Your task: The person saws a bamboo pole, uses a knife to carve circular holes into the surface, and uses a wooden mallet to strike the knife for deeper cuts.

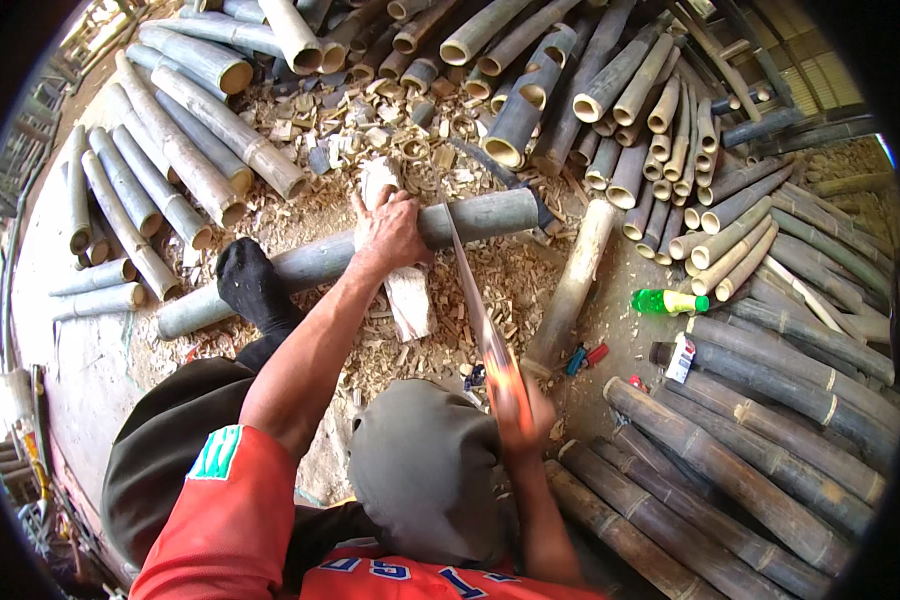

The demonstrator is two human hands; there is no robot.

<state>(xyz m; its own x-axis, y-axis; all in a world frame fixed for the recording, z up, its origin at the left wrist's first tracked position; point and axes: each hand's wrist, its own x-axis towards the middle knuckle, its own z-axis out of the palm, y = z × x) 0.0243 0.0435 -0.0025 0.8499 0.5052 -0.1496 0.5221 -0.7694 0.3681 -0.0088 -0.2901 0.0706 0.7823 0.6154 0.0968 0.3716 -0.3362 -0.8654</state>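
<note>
Step in hand: cross-cutting, by the look of it. Bamboo pole (315, 262) lies slantwise at mid-scene, near left to far right, crossing a pale wooden block (408, 300). Far right end overhangs the block.

Left hand (394, 232): partly closed, fingers curled over the top of the pole above the block, just left of the blade. Right hand (528, 415): closed around the orange handle of a handsaw (475, 300); grip slightly blurred. Blade crosses the pole right of the block, tip pointing away. Cannot tell whether a kerf is started, or its depth.

A foot in a black sock (246, 278) bears on the pole farther left, apparently a second clamp.

Technique, as judged: keep foot and left hand weighted so the round stock cannot roll. Line the blade up square to the pole's axis. Begin with short, light strokes, then lengthen. Left thumb sits near the blade; shifting that hand a little left would add margin. Ease pressure near breakthrough, since the overhanging end could drop and splinter the wall.
</note>
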